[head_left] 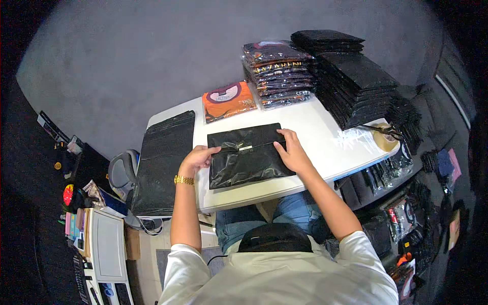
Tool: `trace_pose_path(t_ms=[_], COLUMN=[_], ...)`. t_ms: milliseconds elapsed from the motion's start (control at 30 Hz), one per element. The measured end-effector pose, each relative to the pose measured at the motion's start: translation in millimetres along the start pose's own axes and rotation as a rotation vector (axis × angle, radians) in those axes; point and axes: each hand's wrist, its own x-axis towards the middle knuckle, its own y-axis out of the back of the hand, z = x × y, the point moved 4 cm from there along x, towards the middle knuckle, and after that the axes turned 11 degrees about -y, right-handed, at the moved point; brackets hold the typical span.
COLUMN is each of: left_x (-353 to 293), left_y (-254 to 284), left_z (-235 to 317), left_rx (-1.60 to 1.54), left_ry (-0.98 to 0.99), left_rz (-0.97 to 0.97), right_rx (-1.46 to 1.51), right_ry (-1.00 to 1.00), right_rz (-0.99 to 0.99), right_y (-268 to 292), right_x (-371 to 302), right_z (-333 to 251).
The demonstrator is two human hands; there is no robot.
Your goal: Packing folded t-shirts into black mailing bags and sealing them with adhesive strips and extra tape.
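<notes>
A black plastic mailer bag lies flat on the white table in front of me, its upper part folded down across the front. A small pale strip shows near the middle of the fold. My left hand pinches the bag's left edge at the fold line, thumb on top. On the opposite edge, my right hand grips the upper right side, with thumb and fingers on the black plastic. What is inside the bag is hidden.
Left on the white table is a stack of flat black mailers. Behind are an orange packed shirt, a pile of bagged shirts and a tall black mailer stack. Scissors and a tape roll sit right.
</notes>
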Motion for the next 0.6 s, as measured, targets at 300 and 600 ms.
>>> trace_pose_path(t_ms=[300, 600], left_x=[-39.1, -26.0], left_y=[47.0, -25.1], left_z=[87.3, 216.8], left_rx=[-0.307, 0.591], left_ry=[-0.540, -0.535], left_rz=[0.321, 0.321], right_rx=[0.039, -0.008], right_ry=[0.001, 0.053], right_rz=[-0.055, 0.034], right_y=[-6.3, 9.0], right_x=[-0.2, 3.2], right_z=[-12.6, 12.0])
